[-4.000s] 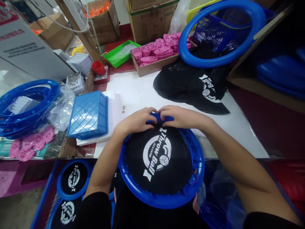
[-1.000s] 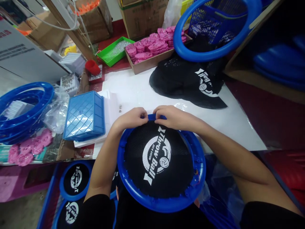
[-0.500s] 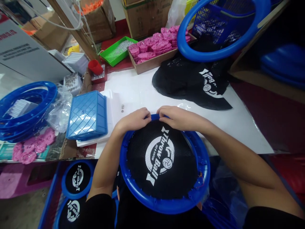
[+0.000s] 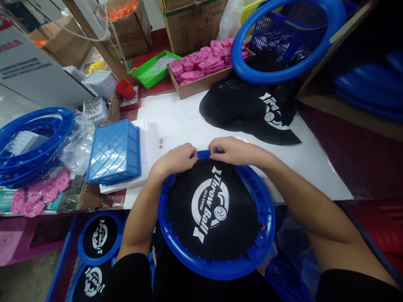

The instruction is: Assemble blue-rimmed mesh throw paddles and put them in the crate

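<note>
A blue plastic ring [image 4: 217,270] lies tilted toward me, its near side at my lap and its far side at the table edge. Black mesh printed "Throw Ball" [image 4: 241,209] covers its inside. My left hand [image 4: 180,157] is closed on the far rim, fingers curled over it and thumb at the mesh edge. Just to the right, my right hand [image 4: 231,150] pinches the same rim; a short stretch of blue shows between the hands. Small pegs line the ring's inner side, and thin reddish wires [image 4: 262,230] show at its right. The fingertips are partly hidden.
An upturned blue bin [image 4: 115,151] stands left, near stacked blue rings [image 4: 34,142]. Loose black mesh [image 4: 239,109] lies on the white sheet [image 4: 179,115]. Behind are a box of pink parts [image 4: 201,63], a green tray [image 4: 154,69] and another blue ring [image 4: 270,76]. Finished-looking discs [image 4: 100,237] lie below left.
The view has shifted slightly, moving the surroundings a little left. My right hand has risen slightly at the rim, its fingers more arched. Both hands stay on the ring.
</note>
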{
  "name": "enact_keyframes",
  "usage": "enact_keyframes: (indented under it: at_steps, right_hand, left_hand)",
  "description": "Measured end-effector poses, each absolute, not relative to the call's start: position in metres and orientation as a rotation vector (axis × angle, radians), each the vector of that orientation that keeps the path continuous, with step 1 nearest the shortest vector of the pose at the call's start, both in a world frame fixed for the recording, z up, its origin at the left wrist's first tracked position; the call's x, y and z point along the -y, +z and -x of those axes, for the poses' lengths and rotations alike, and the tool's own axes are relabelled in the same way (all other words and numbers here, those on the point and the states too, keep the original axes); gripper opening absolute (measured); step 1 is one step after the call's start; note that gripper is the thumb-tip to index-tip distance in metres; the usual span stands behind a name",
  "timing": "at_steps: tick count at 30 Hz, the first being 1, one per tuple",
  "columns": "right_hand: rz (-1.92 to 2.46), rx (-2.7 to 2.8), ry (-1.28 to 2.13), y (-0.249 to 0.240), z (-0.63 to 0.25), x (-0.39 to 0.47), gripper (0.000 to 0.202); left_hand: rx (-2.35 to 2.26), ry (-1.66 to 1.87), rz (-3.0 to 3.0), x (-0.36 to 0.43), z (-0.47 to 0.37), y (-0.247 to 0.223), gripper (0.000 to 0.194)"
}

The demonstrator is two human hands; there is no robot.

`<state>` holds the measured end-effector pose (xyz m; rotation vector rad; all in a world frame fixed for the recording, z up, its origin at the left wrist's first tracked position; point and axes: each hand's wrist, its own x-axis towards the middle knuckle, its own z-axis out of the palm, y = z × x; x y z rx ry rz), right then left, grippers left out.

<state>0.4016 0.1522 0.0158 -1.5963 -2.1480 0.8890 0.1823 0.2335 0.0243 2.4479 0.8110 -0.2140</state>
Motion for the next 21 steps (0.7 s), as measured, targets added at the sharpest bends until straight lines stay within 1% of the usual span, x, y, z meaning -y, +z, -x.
enact_keyframes:
  at_steps: [3,6,9,10,12,14,17,19,21]
  right_hand:
    - [1.533,2.146,1.021,0.021,-0.414,-0.153,0.016]
    - [1.486,2.172,1.078,0.026,-0.426,-0.152,0.026]
    - [1.518,2.212,1.018,0.026,-0.432,-0.151,0.035]
    - [1.54,2.216,0.979,0.025,-0.433,-0.151,0.036]
    - [1.56,2.226,0.891,0.022,-0.431,-0.152,0.03]
    - [1.532,2.25,0.808,0.017,-0.427,-0.153,0.023]
    - [1.459,2.264,0.73,0.009,-0.42,-0.156,0.02]
    - [1.418,2.231,0.72,0.003,-0.416,-0.159,0.026]
    - [1.375,2.185,0.73,-0.002,-0.414,-0.162,0.034]
  left_hand:
    - [-0.872,-0.23,-2.394,-0.238,-0.175,0.029,0.022]
    - [-0.989,-0.233,-2.343,-0.248,-0.164,0.032,0.03]
    - [-1.048,-0.191,-2.338,-0.261,-0.149,0.033,0.04]
    - [-1.049,-0.193,-2.345,-0.263,-0.145,0.033,0.043]
    - [-1.048,-0.229,-2.369,-0.266,-0.14,0.036,0.047]
    - [-1.024,-0.215,-2.426,-0.263,-0.141,0.041,0.045]
    - [-0.841,0.0,-2.567,-0.252,-0.152,0.047,0.03]
    - [-0.653,0.05,-2.601,-0.245,-0.161,0.048,0.025]
    - [-0.527,-0.021,-2.604,-0.241,-0.166,0.045,0.027]
